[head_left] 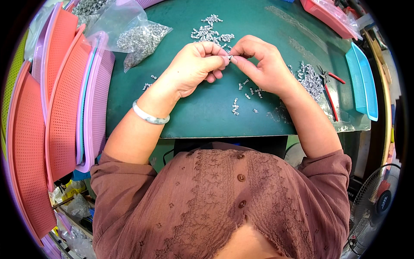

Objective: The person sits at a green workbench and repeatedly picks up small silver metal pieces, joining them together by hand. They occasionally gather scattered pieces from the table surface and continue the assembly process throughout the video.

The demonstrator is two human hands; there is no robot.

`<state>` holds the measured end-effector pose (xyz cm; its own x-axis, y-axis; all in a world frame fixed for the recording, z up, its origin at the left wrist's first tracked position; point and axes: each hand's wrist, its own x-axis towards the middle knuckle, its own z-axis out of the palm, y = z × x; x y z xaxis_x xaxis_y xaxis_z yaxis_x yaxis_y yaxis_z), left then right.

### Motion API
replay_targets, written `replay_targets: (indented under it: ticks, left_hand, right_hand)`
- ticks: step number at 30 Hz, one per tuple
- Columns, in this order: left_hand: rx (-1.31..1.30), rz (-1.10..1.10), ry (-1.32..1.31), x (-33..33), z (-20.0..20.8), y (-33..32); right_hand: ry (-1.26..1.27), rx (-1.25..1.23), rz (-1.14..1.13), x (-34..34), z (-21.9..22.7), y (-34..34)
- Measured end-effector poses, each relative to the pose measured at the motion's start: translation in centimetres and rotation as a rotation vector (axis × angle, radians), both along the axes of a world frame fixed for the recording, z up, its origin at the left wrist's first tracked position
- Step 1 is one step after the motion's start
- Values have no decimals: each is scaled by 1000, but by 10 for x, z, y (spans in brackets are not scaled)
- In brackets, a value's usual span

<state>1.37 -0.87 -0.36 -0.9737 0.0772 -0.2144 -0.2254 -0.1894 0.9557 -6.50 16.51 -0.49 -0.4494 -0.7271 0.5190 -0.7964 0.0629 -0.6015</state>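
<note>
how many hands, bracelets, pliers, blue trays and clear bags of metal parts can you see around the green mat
hands: 2, left hand and right hand, both pinching one small metal part
bracelets: 1, pale bracelet
pliers: 1, red-handled pliers
blue trays: 1, blue tray
clear bags of metal parts: 1, clear bag
total: 6

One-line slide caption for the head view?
Both hands, left and right, pinch a small metal part over a green mat.
</note>
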Motion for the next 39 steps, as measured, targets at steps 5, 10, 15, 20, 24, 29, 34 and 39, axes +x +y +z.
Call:
replay_targets:
  ticks: [5, 10, 15, 20, 24, 29, 34, 39]
  left_hand:
    - [-7, 4, -4, 0, 0, 0]
    - [0, 3, -1, 0, 1, 1]
    - [23, 3, -6, 0, 0, -1]
    - [8, 7, -7, 1, 0, 0]
    - [10, 11, -8, 1, 0, 0]
    - [16, 12, -14, 1, 1, 0]
    - [19, 11, -23, 1, 1, 0]
    - [17, 22, -29, 0, 1, 0]
  right_hand:
    - [-12, -8, -3, 0, 0, 0]
    - [-3, -12, -5, 0, -1, 0]
    - [-44, -2, 1, 2, 1, 0]
    - [-30, -8, 11, 1, 1, 0]
    - [-34, -3, 8, 1, 1, 1]
    - [-19, -10, 12, 1, 0, 1]
    - [-15, -2, 12, 0, -1, 0]
    - [-37, 22, 12, -1, -1, 1]
